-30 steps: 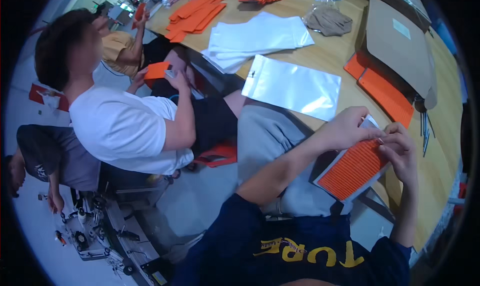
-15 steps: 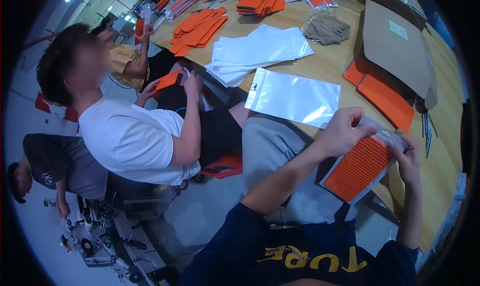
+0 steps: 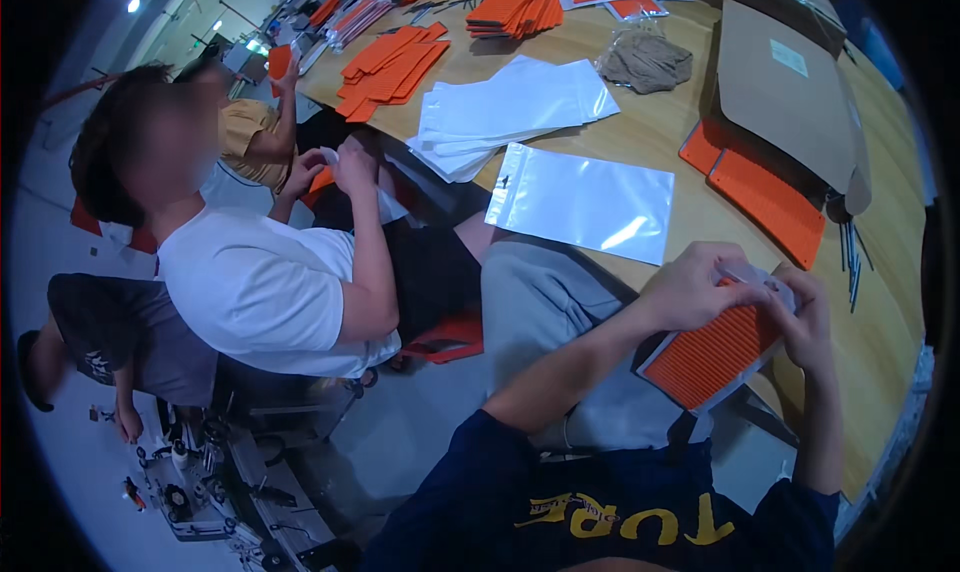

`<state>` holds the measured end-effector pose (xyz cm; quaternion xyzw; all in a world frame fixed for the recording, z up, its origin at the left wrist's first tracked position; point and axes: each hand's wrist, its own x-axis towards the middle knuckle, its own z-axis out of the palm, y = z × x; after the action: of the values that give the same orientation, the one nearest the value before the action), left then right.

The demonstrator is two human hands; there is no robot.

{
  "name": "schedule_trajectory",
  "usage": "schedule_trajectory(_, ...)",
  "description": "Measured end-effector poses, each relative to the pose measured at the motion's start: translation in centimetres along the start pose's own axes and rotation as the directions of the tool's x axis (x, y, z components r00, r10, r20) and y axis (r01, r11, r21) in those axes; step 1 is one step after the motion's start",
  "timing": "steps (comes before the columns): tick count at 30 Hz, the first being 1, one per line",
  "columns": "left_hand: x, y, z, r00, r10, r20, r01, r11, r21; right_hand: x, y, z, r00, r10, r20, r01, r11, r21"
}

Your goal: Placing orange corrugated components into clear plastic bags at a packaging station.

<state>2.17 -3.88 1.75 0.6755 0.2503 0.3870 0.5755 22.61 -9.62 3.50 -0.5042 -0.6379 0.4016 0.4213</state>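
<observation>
A pale wooden table takes up most of the upper and right parts of the frame, its edges bowed by the lens. At left of centre I see a co-worker in a white shirt seated beside it, both hands near the lap around something orange and whitish. Below, at the lower left, stands a dark machine with many small parts. An open-flapped cardboard box sits at the upper right, with orange ridged sheets lying just beside it, partly under its edge. A single silvery-white pouch lies flat near the table's edge at centre, and an untidy stack of white pouches lies just above it. Right of centre, above the person's lap, a clear bag hangs tilted with an orange ridged panel inside it. The left hand and right hand meet at its upper end, fingers drawn in narrow and pinching the bag there; the overlapping fingertips hide exactly how each one grips. Loose orange strips lie toward the top, then a brown bundle, and finally thin dark rods at the right.
</observation>
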Motion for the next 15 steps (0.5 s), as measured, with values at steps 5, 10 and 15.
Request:
schedule_trajectory(5, -0.3, 0.0, -0.4, 0.998, -0.058, -0.006, 0.058, 0.997, -0.044, 0.1, -0.8, -1.2, 0.997, 0.014, 0.078, -0.011, 0.999, -0.035)
schedule_trajectory(10, 0.3, -0.1, -2.6, 0.981, -0.193, -0.011, 0.193, 0.981, -0.016, 0.2, 0.6, -3.2, 0.992, -0.052, 0.114, 0.065, 0.992, -0.112)
schedule_trajectory(15, 0.3, -0.7, -2.6, 0.998, 0.022, -0.064, -0.016, 0.996, 0.082, 0.3, 0.8, -3.1, 0.993, -0.036, 0.109, 0.051, 0.990, -0.132)
